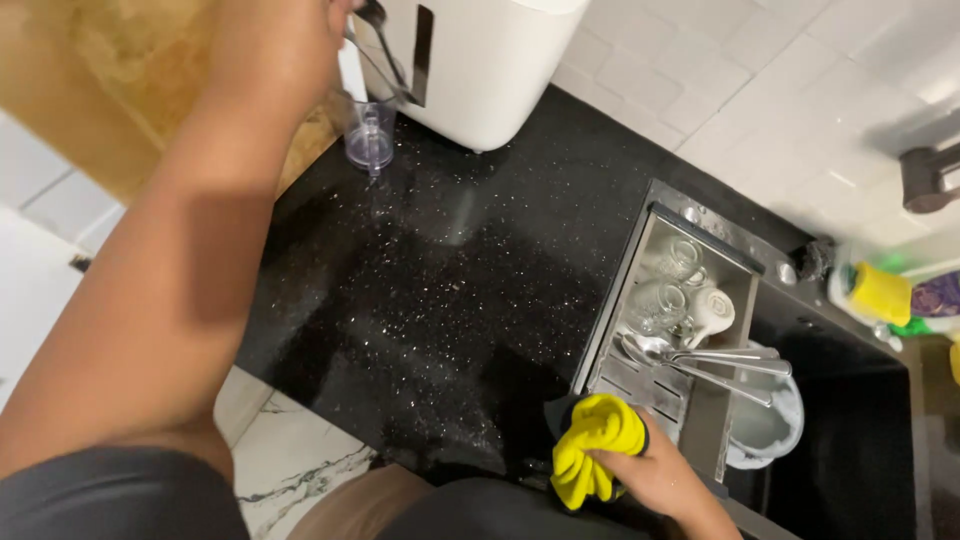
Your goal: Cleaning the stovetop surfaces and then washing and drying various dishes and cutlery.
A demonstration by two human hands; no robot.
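My left hand (285,35) is stretched to the far left corner of the black speckled counter (420,290). It holds metal utensils (378,45) over a small clear measuring cup (369,135). My right hand (655,475) grips a yellow cloth (595,445) at the counter's front edge, beside the metal drying rack (640,380). In the rack lie two glasses (668,285), a white cup (712,312) and spoons (700,358).
A white appliance (480,70) stands at the back of the counter. A dark sink (850,440) with a white bowl (775,425) sits right of the rack. A yellow sponge (880,292) and bottles rest at the sink's far edge. White tiles cover the wall.
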